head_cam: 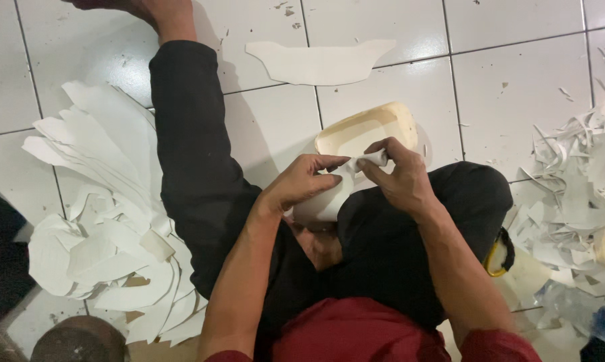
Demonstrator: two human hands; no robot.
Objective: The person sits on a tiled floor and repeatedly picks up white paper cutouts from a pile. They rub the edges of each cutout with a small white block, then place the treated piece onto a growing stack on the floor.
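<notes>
I sit on a white tiled floor with one leg in black trousers (pixel 188 161) stretched out. A cream shoe last (pixel 366 131) rests on my lap with a white cut piece of material (pixel 326 201) wrapped against it. My left hand (pixel 302 181) grips the white piece from the left, thumb and fingers pinching its upper edge. My right hand (pixel 396 174) pinches the same edge from the right, where the material is rolled into a small fold (pixel 373 159).
A fanned stack of white cut pieces (pixel 108 221) lies to the left. One curved white piece (pixel 319 62) lies on the tiles ahead. A heap of white offcuts (pixel 577 194) fills the right side. A round dark object (pixel 81 338) sits bottom left.
</notes>
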